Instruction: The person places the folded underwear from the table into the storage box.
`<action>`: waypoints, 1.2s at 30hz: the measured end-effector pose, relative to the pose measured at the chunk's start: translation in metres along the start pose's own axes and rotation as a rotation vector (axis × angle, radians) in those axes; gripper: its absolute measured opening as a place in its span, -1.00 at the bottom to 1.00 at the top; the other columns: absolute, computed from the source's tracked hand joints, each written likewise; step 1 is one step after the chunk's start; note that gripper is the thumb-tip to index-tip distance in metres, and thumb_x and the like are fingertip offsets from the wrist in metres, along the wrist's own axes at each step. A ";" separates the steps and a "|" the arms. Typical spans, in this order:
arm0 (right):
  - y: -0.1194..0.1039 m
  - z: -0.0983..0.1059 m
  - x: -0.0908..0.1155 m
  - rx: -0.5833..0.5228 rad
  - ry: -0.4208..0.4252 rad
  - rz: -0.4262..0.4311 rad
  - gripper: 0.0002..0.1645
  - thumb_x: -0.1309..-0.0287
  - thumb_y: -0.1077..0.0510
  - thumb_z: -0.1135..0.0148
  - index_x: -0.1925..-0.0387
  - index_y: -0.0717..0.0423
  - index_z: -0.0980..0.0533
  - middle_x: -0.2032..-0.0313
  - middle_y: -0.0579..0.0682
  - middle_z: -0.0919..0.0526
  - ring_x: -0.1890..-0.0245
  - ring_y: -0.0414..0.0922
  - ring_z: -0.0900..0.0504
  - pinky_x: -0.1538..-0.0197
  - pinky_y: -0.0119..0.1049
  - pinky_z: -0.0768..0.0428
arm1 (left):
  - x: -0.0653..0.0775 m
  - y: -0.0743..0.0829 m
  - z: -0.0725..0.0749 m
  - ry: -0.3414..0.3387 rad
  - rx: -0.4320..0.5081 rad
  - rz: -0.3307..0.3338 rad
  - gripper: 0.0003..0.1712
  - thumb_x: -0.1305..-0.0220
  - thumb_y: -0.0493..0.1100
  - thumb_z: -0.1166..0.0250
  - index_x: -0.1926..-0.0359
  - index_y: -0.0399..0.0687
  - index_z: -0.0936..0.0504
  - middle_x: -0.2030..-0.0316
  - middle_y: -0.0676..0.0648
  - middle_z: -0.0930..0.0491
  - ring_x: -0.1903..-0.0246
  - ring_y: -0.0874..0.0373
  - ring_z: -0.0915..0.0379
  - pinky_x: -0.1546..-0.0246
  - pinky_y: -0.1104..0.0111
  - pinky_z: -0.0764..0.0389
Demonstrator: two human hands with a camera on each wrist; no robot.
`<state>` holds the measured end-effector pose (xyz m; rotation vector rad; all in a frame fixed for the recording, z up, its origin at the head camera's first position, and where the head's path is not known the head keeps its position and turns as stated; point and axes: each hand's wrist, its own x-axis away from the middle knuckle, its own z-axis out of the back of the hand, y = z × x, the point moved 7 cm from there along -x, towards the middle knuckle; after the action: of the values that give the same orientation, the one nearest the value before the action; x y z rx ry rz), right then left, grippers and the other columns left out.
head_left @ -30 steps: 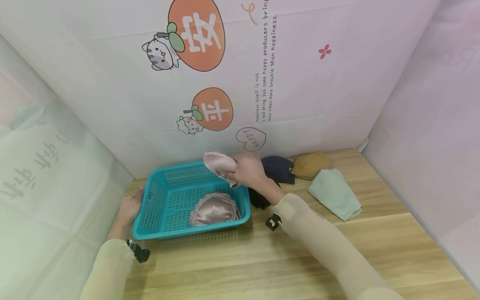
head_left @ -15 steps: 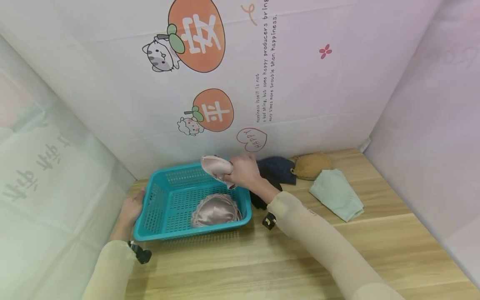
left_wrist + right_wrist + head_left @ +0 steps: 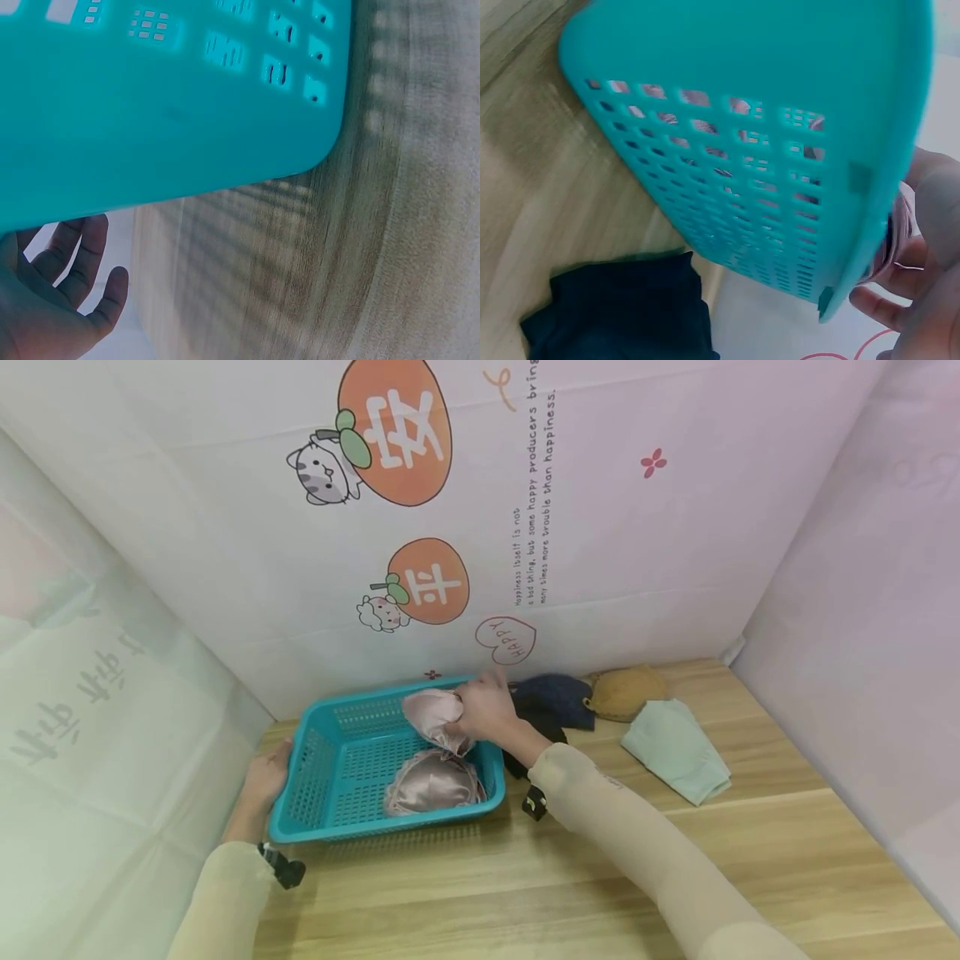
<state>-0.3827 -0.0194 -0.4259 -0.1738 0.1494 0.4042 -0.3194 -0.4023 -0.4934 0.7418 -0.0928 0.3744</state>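
A turquoise plastic basket (image 3: 322,710) stands on the wooden table against the back wall. My left hand (image 3: 266,774) grips its left rim; in the left wrist view the fingers (image 3: 90,251) curve in below the basket's edge. At the back right corner, my right hand (image 3: 487,708) pinches a folded pink satin bra (image 3: 433,714), which hangs inside the basket. Another shiny pink bra cup with a ruffled edge (image 3: 433,783) lies in the basket's front right part. From the right wrist, pink fabric shows through the basket wall (image 3: 765,172), and the rim partly hides the held bra.
Right of the basket lie a black folded cloth (image 3: 630,307), a navy folded garment (image 3: 558,700), a mustard garment (image 3: 626,693) and a mint folded cloth (image 3: 678,752). White printed sheets (image 3: 600,527) enclose the table (image 3: 525,877) at the back and both sides.
My right hand has moved slightly left and lowered the pink bra into the basket, nearer to the other pink cup. My left hand stays at the rim.
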 end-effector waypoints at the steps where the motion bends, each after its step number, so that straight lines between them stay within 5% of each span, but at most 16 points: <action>1: 0.001 -0.003 0.000 0.003 -0.024 -0.006 -0.29 -0.04 -0.45 -0.34 -0.09 -0.13 -0.62 -0.01 -0.11 -0.72 -0.21 0.03 -0.49 -0.52 0.20 -0.03 | 0.000 0.000 0.000 0.000 -0.007 0.000 0.08 -0.45 0.46 0.50 -0.36 -0.42 -0.32 -0.23 -0.53 -0.41 -0.13 -0.37 -0.47 0.00 -0.02 -0.57; 7: 0.007 -0.009 0.002 -0.015 -0.054 -0.012 -0.20 -0.04 -0.49 -0.30 -0.21 -0.18 -0.56 -0.14 -0.12 -0.67 -0.32 0.03 -0.42 -0.56 0.22 0.11 | -0.003 0.000 0.000 0.003 -0.030 -0.020 0.13 -0.42 0.49 0.52 -0.34 -0.44 -0.33 -0.22 -0.54 -0.42 -0.13 -0.41 -0.45 -0.04 -0.09 -0.53; 12: 0.010 -0.005 0.007 -0.077 -0.019 0.000 -0.29 -0.06 -0.41 -0.36 -0.17 -0.17 -0.58 -0.13 -0.11 -0.68 -0.29 0.05 -0.45 -0.56 0.25 0.12 | -0.003 0.003 0.001 0.008 -0.029 -0.028 0.10 -0.44 0.47 0.51 -0.32 -0.45 -0.35 -0.17 -0.53 -0.46 -0.06 -0.36 -0.49 0.06 -0.02 -0.56; 16: 0.012 -0.003 0.012 -0.113 -0.001 0.004 -0.35 -0.10 -0.35 -0.37 -0.15 -0.17 -0.59 -0.12 -0.12 -0.67 -0.28 0.05 -0.47 -0.57 0.22 0.11 | -0.001 0.003 -0.001 -0.005 -0.024 -0.013 0.09 -0.45 0.46 0.51 -0.36 -0.44 -0.31 -0.25 -0.55 -0.38 -0.18 -0.42 -0.42 -0.06 -0.11 -0.52; 22: 0.017 0.003 0.017 -0.194 0.030 0.021 -0.40 -0.16 -0.25 -0.35 -0.15 -0.08 -0.60 -0.10 -0.09 -0.68 -0.21 0.05 -0.50 -0.46 0.12 -0.26 | 0.000 0.001 -0.001 -0.005 -0.017 0.012 0.13 -0.42 0.49 0.54 -0.39 -0.44 -0.27 -0.32 -0.55 -0.29 -0.29 -0.46 -0.29 -0.21 -0.18 -0.44; 26: 0.023 0.006 0.020 -0.229 0.061 0.021 -0.43 -0.19 -0.21 -0.34 -0.15 -0.06 -0.60 -0.06 -0.07 -0.69 -0.11 0.01 -0.55 -0.25 0.05 -0.48 | 0.001 0.000 0.001 -0.002 0.001 0.026 0.11 -0.42 0.49 0.53 -0.37 -0.39 -0.31 -0.24 -0.52 -0.41 -0.15 -0.38 -0.44 -0.01 -0.05 -0.55; 36: 0.034 0.012 0.027 -0.289 0.076 0.007 -0.41 -0.17 -0.20 -0.38 -0.14 0.00 -0.60 -0.01 -0.05 -0.71 -0.05 0.01 -0.59 -0.09 -0.01 -0.60 | 0.003 0.000 0.000 0.005 -0.001 0.017 0.06 -0.46 0.45 0.50 -0.34 -0.38 -0.36 -0.17 -0.49 -0.47 -0.08 -0.32 -0.49 0.06 0.01 -0.57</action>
<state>-0.3706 0.0235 -0.4234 -0.4732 0.1659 0.4257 -0.3169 -0.4011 -0.4931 0.7398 -0.0947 0.3927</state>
